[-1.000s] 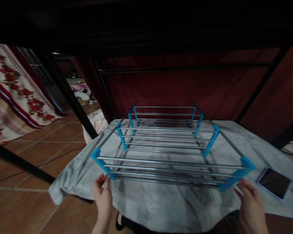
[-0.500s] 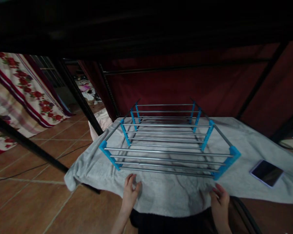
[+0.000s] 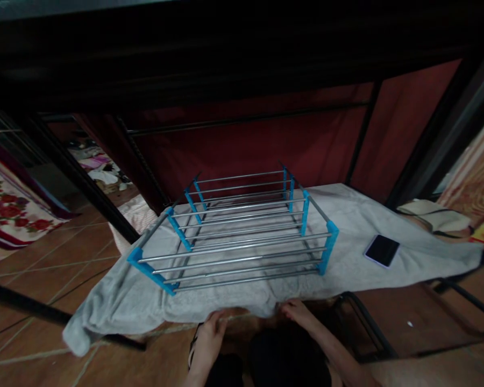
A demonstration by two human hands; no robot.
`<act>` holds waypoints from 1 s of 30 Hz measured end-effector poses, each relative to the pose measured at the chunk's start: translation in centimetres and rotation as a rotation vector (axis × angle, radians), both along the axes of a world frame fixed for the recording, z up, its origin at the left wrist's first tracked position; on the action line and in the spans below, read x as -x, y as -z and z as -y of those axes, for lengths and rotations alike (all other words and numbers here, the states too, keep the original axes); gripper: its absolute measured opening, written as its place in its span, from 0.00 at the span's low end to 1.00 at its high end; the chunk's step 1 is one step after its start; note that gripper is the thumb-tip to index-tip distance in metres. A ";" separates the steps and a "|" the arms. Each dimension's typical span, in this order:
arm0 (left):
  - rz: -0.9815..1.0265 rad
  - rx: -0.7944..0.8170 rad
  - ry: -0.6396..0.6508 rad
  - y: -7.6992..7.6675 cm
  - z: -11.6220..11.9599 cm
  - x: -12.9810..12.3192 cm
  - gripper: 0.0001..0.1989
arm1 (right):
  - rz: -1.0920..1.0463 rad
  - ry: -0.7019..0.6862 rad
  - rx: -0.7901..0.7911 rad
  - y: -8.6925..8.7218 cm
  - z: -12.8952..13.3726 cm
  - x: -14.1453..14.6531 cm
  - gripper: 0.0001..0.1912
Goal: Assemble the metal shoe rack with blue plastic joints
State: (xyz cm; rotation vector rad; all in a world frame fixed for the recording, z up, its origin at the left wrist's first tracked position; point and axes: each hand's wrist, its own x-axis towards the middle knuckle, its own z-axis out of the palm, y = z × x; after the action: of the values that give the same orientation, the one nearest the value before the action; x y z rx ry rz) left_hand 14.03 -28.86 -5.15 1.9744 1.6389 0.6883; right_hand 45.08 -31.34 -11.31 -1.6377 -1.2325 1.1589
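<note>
A shoe rack (image 3: 246, 247) of thin metal bars with blue plastic brackets lies on a grey blanket (image 3: 121, 301) spread over a low surface. My left hand (image 3: 210, 336) is at the blanket's front edge, left of centre, its fingers loosely bent with a gap at the thumb. Opposite it, my right hand (image 3: 296, 313) has its fingers closed at the same edge, seemingly pinching the fabric; the fingertips are partly hidden. Neither hand touches the rack. To the rack's right, a phone (image 3: 382, 250) with a pale purple rim lies on the blanket.
A black metal frame post (image 3: 84, 177) stands at the left, and a dark beam (image 3: 226, 59) crosses overhead. Dark red panels (image 3: 242, 148) close off the back. A brown chair seat (image 3: 415, 322) is at the lower right. A pale bag (image 3: 435, 215) sits at the far right.
The view has turned to the right, so the rack and phone appear further left. My right hand has moved inward to the blanket's front edge, closer to my left hand.
</note>
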 end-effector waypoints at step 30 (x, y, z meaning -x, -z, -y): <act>-0.482 -1.026 0.424 -11.2 -9.7 -9.0 0.10 | 0.163 0.907 -0.681 -14.3 -4.0 -7.4 0.26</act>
State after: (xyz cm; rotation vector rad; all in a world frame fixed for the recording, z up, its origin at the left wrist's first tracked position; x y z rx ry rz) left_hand 23.05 -19.13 6.03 3.2973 1.0487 1.0584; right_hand 52.45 -27.33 2.95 -1.4749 -0.6863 0.0278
